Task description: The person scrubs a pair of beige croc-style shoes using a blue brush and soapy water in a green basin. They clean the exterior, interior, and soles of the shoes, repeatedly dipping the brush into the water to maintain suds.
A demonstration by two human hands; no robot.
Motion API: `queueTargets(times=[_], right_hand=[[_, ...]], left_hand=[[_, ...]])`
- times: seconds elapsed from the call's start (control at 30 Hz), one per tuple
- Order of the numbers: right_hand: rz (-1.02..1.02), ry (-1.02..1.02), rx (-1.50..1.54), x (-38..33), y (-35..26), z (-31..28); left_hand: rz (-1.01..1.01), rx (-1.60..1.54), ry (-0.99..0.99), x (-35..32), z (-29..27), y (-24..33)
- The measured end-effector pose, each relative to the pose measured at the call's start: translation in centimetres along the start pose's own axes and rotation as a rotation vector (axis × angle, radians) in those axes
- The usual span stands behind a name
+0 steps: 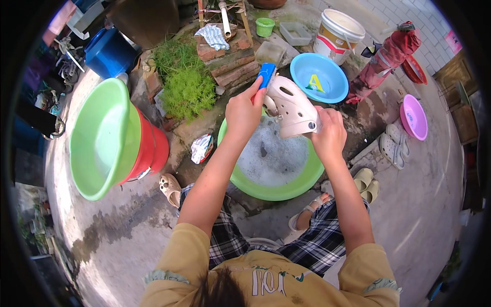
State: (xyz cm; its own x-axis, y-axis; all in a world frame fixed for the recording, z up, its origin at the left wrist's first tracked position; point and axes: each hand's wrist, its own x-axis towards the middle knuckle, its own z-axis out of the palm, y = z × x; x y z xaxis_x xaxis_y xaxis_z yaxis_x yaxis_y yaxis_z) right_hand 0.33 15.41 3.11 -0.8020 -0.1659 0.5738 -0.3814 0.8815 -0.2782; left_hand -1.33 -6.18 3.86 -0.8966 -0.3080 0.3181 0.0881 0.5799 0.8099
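Note:
My left hand (244, 113) is closed round a blue-backed brush (266, 75), whose bristle side is against or very near the heel end of a clog; actual contact cannot be made out. The pale pink clog (292, 108), with holes in its upper and a dark round stud, is tilted in my right hand (330, 133). Those fingers are wrapped round its toe end and partly hidden behind it. Both hands are raised above a green basin (271, 194) on the ground between my feet. Grey-white suds (273, 156) float on its water.
To the left, a large green basin (97, 140) leans on a red bucket (153, 146). A crumpled packet (201, 148) lies beside the soapy basin. Beyond stand a blue basin (327, 69) and a white bucket (340, 33). White clogs (391, 151) and olive shoes (365, 184) sit at right.

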Motion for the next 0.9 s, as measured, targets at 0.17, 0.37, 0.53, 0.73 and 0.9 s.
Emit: queueTargets(times=[0.17, 0.37, 0.53, 0.73, 0.9], right_hand=[[-0.082, 0.05, -0.005, -0.6, 1.0, 1.5], [-0.104, 0.033, -0.061, -0.8, 0.1, 1.6], [-0.079, 0.057, -0.054, -0.9, 0.5, 1.6], [-0.1, 0.043, -0.085, -1.0, 0.6, 1.4], [-0.111, 0.057, -0.061, -0.8, 0.5, 1.4]], left_hand=[[0.291, 0.141, -0.24, -4.4, 1.5, 3.1], [0.132, 0.217, -0.068, -1.2, 0.5, 0.6], [0.203, 0.102, -0.243, -3.6, 1.5, 2.6], [0.116, 0.27, -0.134, -2.3, 0.5, 1.0], [0.22, 0.052, -0.256, -3.7, 0.8, 2.1]])
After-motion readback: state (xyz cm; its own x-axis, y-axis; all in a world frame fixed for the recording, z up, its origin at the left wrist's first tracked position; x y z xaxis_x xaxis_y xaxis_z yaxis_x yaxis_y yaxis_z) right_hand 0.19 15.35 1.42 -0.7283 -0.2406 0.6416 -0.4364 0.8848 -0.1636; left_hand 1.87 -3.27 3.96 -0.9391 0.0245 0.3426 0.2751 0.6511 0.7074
